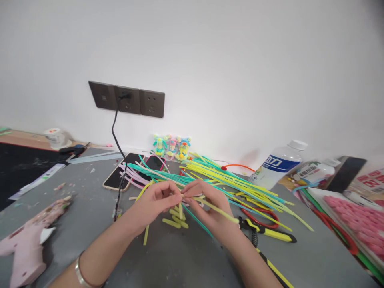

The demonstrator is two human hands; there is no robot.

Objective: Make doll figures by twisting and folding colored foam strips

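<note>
Over the middle of the grey table, my left hand (159,198) and my right hand (210,202) meet at the fingertips. Both are closed in a pinch on a pale yellow pipe cleaner (220,211). One end of it runs out across my right palm, and a short piece points down below the fingers. The exact spot where they pinch is partly hidden. Several short yellow pipe cleaner pieces (172,223) lie just under my hands. Behind them spreads a pile of long yellow and teal pipe cleaners (240,180), with lilac ones (132,176) at its left.
Yellow-black pliers (270,233) lie right of my right arm. A pink glue gun (30,240) rests at left. Two phones (115,176) and three small pipe cleaner figures (171,147) are near the wall. A bottle (277,166) and a pink bundle (357,220) are at right.
</note>
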